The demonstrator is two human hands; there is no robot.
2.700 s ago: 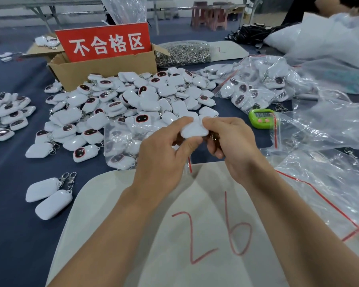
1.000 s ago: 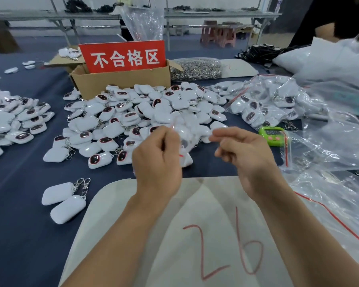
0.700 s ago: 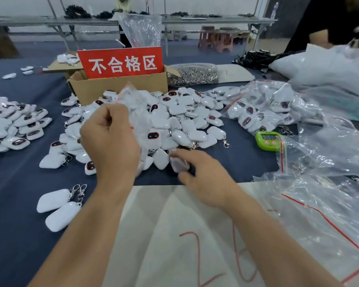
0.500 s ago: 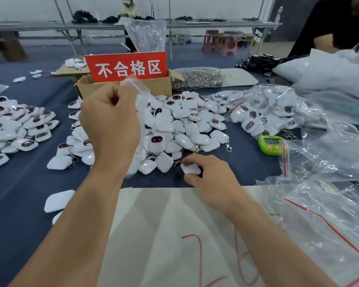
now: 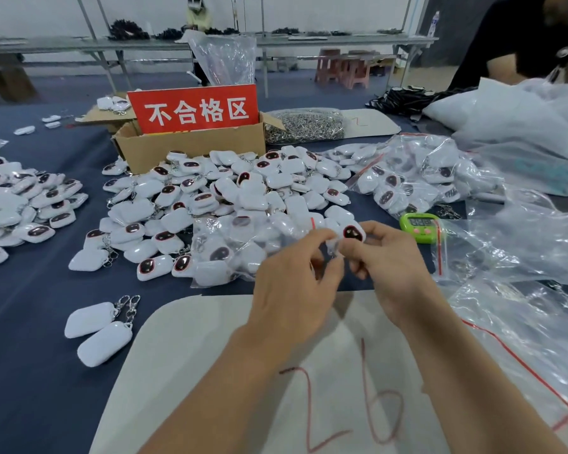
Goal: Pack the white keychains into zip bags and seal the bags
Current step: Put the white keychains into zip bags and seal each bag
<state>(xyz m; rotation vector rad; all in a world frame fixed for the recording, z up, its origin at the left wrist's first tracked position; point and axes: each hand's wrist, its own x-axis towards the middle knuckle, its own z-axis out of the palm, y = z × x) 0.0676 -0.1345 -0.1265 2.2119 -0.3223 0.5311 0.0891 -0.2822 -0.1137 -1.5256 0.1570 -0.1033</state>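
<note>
Centrally, near front edge of tabletop (image 5: 30,339), left hand (image 5: 292,290) grip pinching bag (image 5: 240,253) mouth, right hand (image 5: 395,270) grip pinching keychain (image 5: 352,232) beside it

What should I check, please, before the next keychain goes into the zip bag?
1. Keychain pinched firmly by the right hand: ok.
2. Zip bag edge held by the left hand: ok.
3. Bag mouth open wide enough: cannot tell, the fingers hide it.
4. Green timer clear of both hands: ok.
5. Loose pile close behind the bag for the next pick: ok.
</note>
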